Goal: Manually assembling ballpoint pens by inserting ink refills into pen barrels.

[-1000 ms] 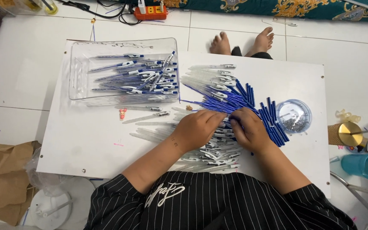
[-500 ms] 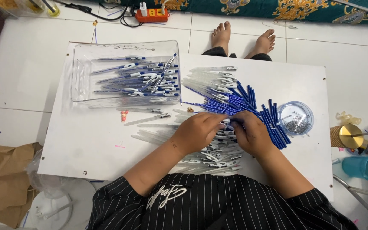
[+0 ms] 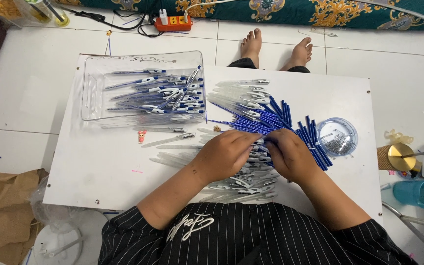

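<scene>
Since a second ago both hands, left hand and right hand, stay curled together, pinching one pen above the pile, so assembly seems to continue.

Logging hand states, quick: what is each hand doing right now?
Left hand: curled shut over the pen parts; what it grips is hidden.
Right hand: curled shut beside the blue refills; what it grips cannot be told.

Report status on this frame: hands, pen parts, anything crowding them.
Left hand and right hand meet over pen parts, grip hidden. Blue refills fanned beyond. Clear tray and round dish stand apart.
</scene>
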